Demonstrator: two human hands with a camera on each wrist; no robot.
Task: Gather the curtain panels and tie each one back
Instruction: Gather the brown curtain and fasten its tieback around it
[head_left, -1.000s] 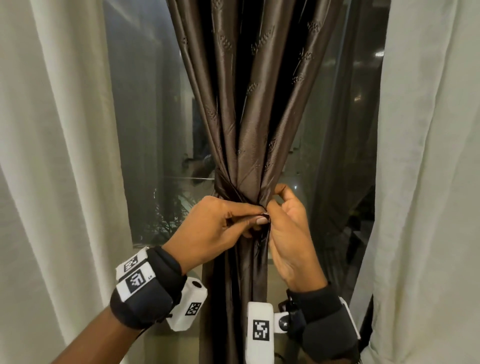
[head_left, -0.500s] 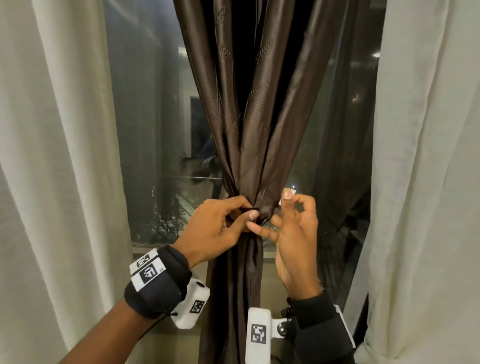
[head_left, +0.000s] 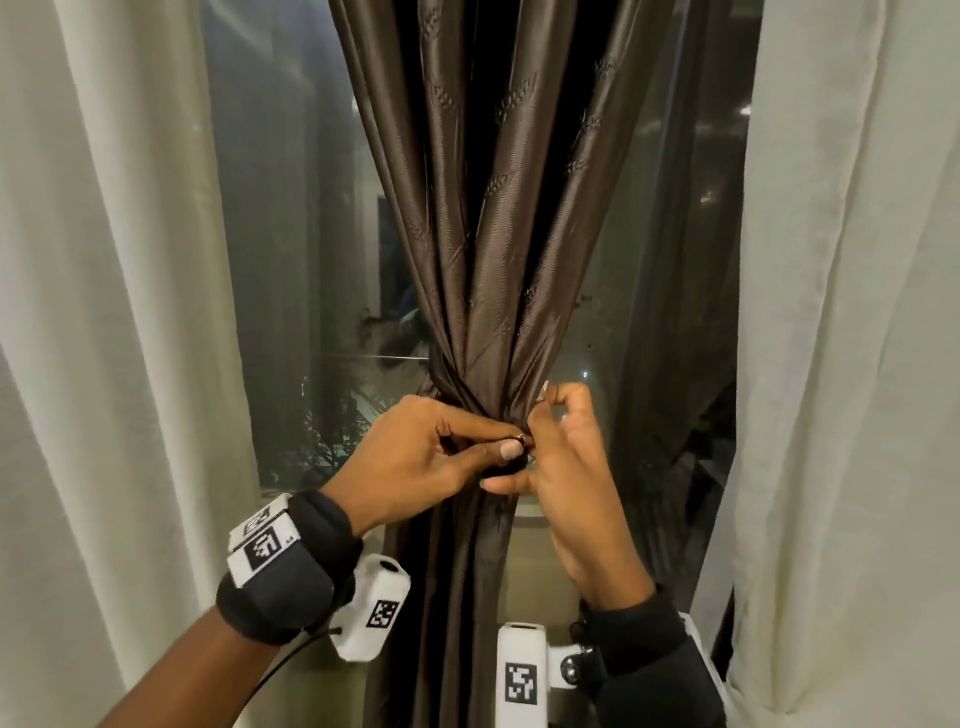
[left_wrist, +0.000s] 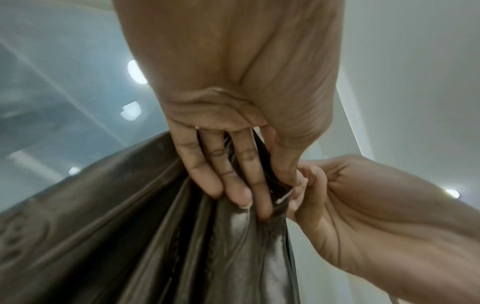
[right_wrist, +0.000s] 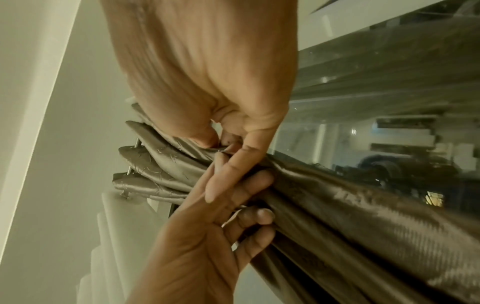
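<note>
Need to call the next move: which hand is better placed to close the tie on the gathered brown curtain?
Probably the right hand: its fingertips pinch at the cinched waist of the brown satin curtain. The left hand grips the gathered folds, so it looks better left holding.

No words, brands or numbers can be read. Only black-and-white square code markers stand on the white wrist-mounted camera blocks (head_left: 371, 608) and the dark wristband (head_left: 280, 564) below the hands.
</note>
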